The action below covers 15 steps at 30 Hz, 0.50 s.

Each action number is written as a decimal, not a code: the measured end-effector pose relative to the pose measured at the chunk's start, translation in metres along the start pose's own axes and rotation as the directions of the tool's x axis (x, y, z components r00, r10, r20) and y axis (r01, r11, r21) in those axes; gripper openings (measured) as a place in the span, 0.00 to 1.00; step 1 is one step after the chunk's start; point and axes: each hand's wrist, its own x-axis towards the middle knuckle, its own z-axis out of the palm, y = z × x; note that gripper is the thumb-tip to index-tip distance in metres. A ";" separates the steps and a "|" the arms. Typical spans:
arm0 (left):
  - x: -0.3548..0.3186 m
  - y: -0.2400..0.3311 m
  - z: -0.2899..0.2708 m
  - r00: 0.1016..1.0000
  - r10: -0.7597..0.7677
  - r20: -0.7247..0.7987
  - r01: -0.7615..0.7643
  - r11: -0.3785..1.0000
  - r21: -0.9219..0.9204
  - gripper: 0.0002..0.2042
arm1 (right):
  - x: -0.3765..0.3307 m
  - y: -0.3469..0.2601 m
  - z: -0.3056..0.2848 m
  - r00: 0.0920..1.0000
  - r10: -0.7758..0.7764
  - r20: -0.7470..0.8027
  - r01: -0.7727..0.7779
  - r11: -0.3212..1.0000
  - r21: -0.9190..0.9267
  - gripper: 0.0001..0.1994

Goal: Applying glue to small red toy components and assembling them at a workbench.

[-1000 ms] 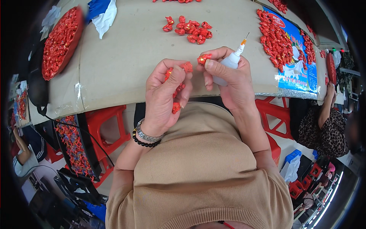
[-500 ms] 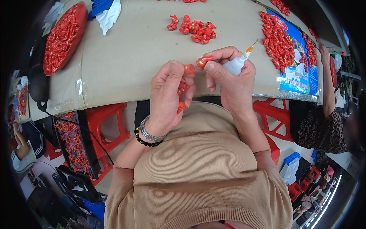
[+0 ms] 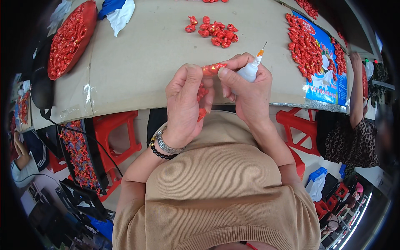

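Note:
My left hand (image 3: 183,102) pinches a small shiny red piece (image 3: 207,70) between thumb and forefinger. More red pieces (image 3: 201,92) lie in its curled fingers. My right hand (image 3: 252,89) grips a second red piece with gold marks (image 3: 217,67) at its fingertips, and the two pieces touch end to end. Tucked in the same right hand is a white squeeze bottle (image 3: 249,71) with an orange collar and a thin needle tip pointing up and away. Beyond my hands a loose cluster of red pieces (image 3: 218,33) lies on the table (image 3: 141,62).
A red tray (image 3: 85,52) heaped with red pieces stands at the far left, beside a black object (image 3: 41,85) with a cord. At the right, many pieces lie on a blue printed sheet (image 3: 339,89). Red stools (image 3: 293,121) stand below the table edge. A co-worker's arm (image 3: 357,91) reaches in at right.
My right hand has moved left with the bottle and its red piece. That piece, apart from the left hand's one before, now meets it.

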 end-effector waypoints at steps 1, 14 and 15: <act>0.000 0.000 0.000 1.000 0.000 0.010 0.000 1.000 -0.001 0.17 | 0.000 0.002 0.000 1.000 -0.001 0.001 0.001 1.000 0.021 0.05; 0.001 -0.001 -0.004 0.995 -0.002 0.100 0.003 1.000 -0.007 0.13 | 0.002 0.015 -0.001 1.000 -0.012 0.021 0.012 1.000 -0.008 0.05; 0.002 -0.001 -0.004 0.995 -0.003 0.100 0.004 1.000 -0.006 0.13 | 0.002 0.014 -0.002 1.000 -0.012 0.020 0.012 1.000 -0.008 0.05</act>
